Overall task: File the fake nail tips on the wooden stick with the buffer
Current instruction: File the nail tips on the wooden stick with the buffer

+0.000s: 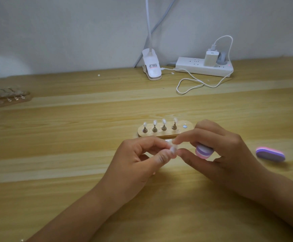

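A clear nail tip [173, 151] is pinched btwn thumb and forefinger of the left hand [138, 161], just above the table [72, 137]. The right hand [220, 151] meets it w/ forefinger and thumb tips while its curled fingers grip a pink-purple buffer [204, 151]. Just behind, the wooden stick [168, 134] carries four more tips [163, 121]; a 2nd buffer [270, 154] lies at right.

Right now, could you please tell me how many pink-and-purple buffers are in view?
2. One buffer is tucked in the right hand, partly covered by fingers; the second buffer lies on the table, right of that hand. I see no others.
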Motion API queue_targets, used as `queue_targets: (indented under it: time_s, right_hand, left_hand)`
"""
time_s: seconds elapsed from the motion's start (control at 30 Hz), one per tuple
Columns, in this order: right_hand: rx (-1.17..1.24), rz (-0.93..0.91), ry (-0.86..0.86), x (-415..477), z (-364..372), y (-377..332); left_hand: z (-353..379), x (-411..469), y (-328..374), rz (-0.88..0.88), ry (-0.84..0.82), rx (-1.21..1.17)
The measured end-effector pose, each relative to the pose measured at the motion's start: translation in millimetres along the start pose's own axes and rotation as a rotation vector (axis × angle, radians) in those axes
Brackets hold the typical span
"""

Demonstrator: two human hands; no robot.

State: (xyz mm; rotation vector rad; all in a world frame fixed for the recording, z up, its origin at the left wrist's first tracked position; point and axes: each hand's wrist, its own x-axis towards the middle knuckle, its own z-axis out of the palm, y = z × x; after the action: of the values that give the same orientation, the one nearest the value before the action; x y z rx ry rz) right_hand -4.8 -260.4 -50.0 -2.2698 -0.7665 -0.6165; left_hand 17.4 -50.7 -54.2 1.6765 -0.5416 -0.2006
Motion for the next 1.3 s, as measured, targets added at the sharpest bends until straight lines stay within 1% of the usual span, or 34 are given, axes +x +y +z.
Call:
queue_targets:
  time_s: [0.23,0.43,0.6,0.8,1.07,1.17,1.3]
  right_hand:
    - [-0.051,-0.071,-0.028,-1,-3,3]
    - [-0.05,-0.083,-0.02,0,-4,4]
    - [-0.116,-0.126,0.019,0,-2,2]
    - [-0.145,-0.146,0.036,-2,1,2]
    - [-0.192,-0.201,0.002,-4,5,3]
    - [-0.171,-0.201,-0.02,-4,6,5]
    - [-0.148,-0.175,0.005,-2,8,4]
  left_hand:
    - [0,-1,1,-0.008,-0.02,0.003]
    - [1,-2,4,-0.016,-0.039,-0.014]
    - [3,-3,6,0.036,0.011,0.043]
    - [5,-5,10,0.139,0.085,0.199]
    - [9,-9,9,0.158,0.124,0.264]
    - [9,-8,8,0.175,0.137,0.304]
    - [7,-7,11,0.187,0.147,0.327]
